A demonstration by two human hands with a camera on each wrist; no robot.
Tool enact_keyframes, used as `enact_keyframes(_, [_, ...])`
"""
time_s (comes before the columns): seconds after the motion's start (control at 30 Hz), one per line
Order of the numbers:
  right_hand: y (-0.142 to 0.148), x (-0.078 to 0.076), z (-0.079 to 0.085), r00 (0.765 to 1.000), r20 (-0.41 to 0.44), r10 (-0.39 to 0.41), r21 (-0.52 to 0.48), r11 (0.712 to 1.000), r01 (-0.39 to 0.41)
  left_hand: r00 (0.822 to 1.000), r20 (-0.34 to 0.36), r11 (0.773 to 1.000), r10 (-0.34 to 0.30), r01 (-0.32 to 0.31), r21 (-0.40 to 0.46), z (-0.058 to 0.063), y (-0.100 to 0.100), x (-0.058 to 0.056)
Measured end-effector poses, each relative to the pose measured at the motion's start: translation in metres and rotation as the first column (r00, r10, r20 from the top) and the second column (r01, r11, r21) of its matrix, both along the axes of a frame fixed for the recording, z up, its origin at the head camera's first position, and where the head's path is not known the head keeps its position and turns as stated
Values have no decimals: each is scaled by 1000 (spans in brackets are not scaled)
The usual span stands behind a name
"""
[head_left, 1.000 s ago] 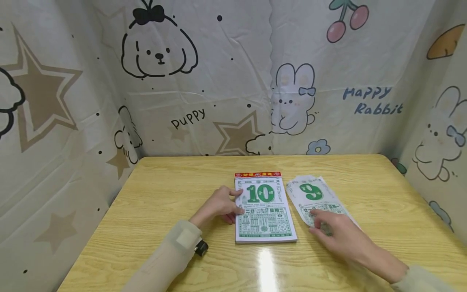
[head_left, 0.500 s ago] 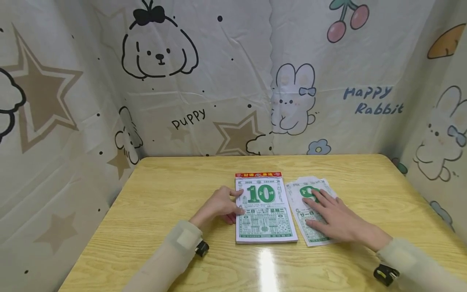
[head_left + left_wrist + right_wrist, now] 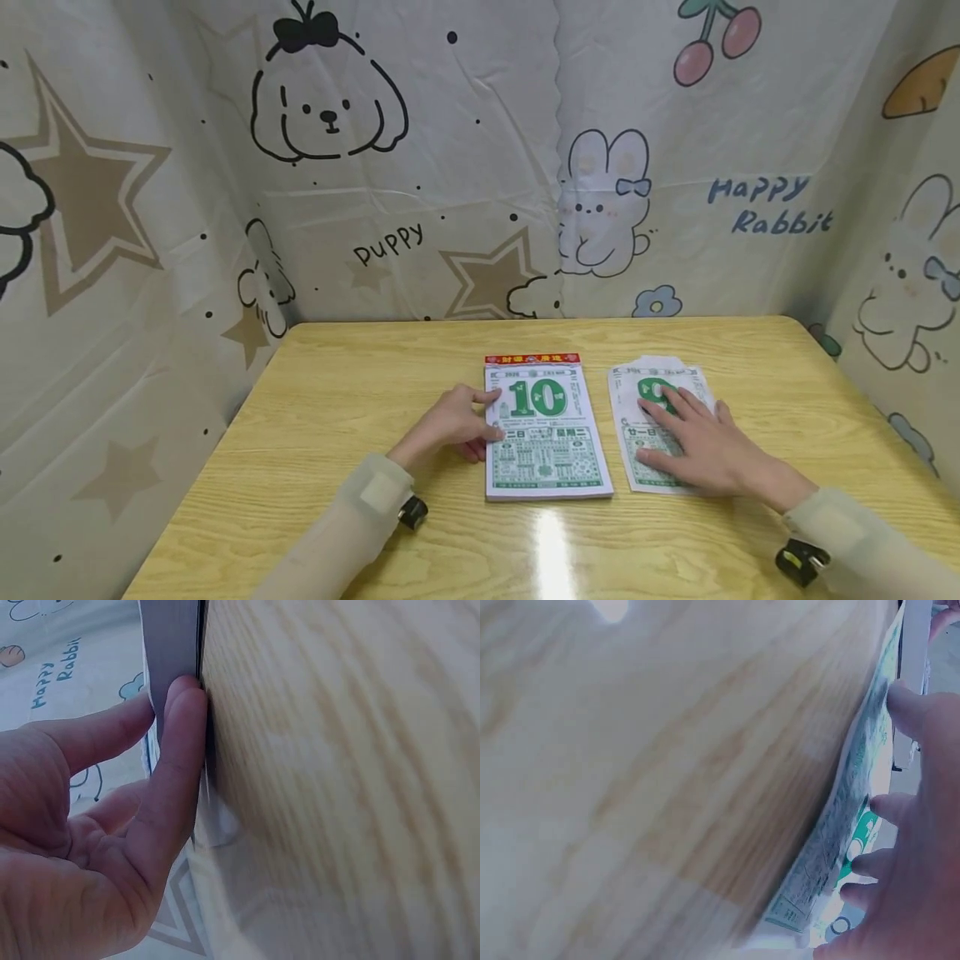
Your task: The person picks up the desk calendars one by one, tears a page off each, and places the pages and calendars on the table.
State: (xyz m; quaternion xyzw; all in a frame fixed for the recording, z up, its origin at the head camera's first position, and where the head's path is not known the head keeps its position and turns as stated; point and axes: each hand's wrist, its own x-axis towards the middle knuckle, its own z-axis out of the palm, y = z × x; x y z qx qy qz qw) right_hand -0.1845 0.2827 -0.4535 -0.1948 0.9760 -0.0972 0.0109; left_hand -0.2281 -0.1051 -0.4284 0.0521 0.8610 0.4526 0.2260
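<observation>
In the head view a thick tear-off calendar (image 3: 549,460) lies flat, with a red header and a green 10. My left hand (image 3: 453,421) holds its left edge, fingertips on the top page and against the side. The left wrist view shows those fingers (image 3: 176,742) at the calendar's side edge (image 3: 171,645). To the right lie torn-off calendar pages (image 3: 630,408) in a loose stack, a green 9 on top. Spread fingers of my right hand (image 3: 701,446) rest on them, covering their lower right part. In the right wrist view the pages (image 3: 817,862) curve slightly under the fingertips.
The yellow wood-grain table (image 3: 337,375) carries both stacks, with a gap between them. A printed curtain (image 3: 480,167) hangs behind the table and along its sides. Each sleeve bears a small black device, such as the one on the right cuff (image 3: 801,562).
My right hand has straightened and spread its fingers on the torn-off pages. The pages have turned straighter and slid right, away from the calendar. My left hand stays in place.
</observation>
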Motion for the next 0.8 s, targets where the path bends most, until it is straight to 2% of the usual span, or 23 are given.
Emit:
enact_keyframes(0.13, [-1,-7,1,1000,-27,10,-10,1000,-10,999,24,999,-39,39,33,2,-5,2])
enact_keyframes(0.4, [5,-19,-3,997,25,78,-47,996,-77,999,19,995,-44,42,88,15,-15,7])
enact_keyframes(0.6, [11,-20,-2,994,72,78,-33,997,-76,997,-59,996,-44,48,70,28,-24,14])
enact_keyframes(0.8, [9,-17,4,996,62,61,-12,998,-60,987,-147,997,-58,64,32,33,-29,20])
